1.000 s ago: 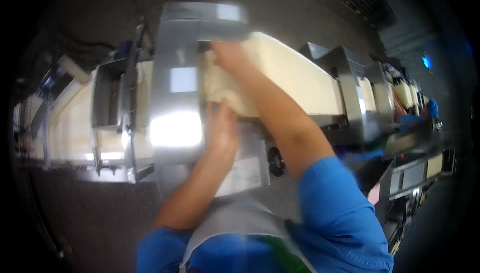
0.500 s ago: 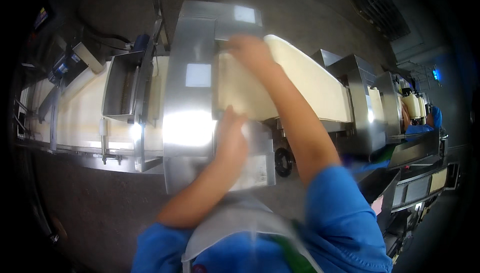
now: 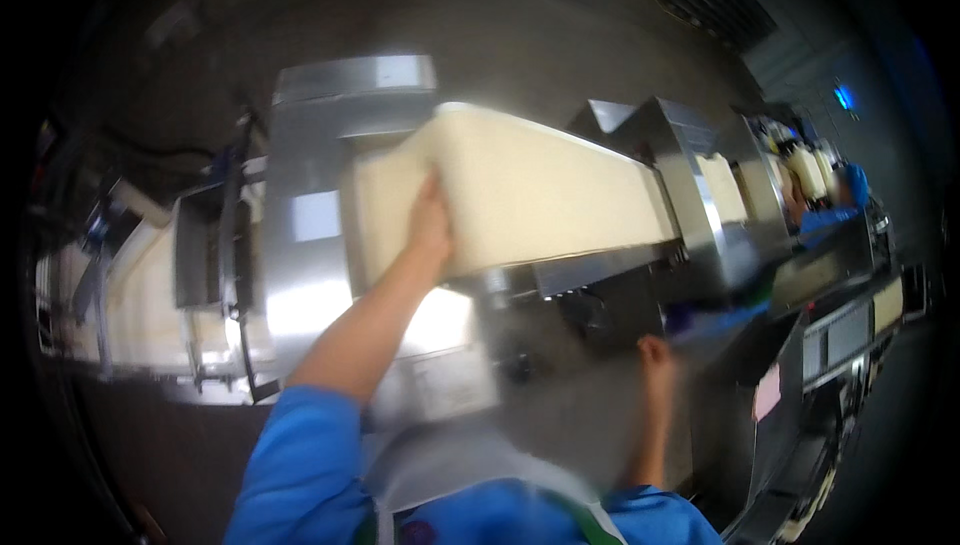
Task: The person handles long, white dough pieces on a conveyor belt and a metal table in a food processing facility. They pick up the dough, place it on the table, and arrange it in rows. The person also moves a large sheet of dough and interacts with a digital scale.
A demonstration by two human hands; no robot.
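Note:
A wide cream-coloured sheet [image 3: 560, 190], which looks like dough, slopes from the right into a steel machine housing [image 3: 300, 145]. A bend runs across it near the housing. My left hand [image 3: 430, 230] lies at that bend, its fingers stretched out and touching the sheet, with no object seen in them. My right hand [image 3: 655, 355] is away from the sheet, lower right, over the dark floor. Its fingers are curled and blurred; what they hold, if anything, is hidden.
To the left, a conveyor [image 3: 140, 295] carries more cream material under a steel box [image 3: 200, 245]. Steel hoppers [image 3: 690, 175] stand on the line at right. A person in blue [image 3: 835, 205] works at the far right. Dark-sided equipment [image 3: 750, 415] stands right of my right hand.
My right hand has left the sheet's far edge and swung down to the right. My left hand now touches the bend. The view has turned, and the line sits further left.

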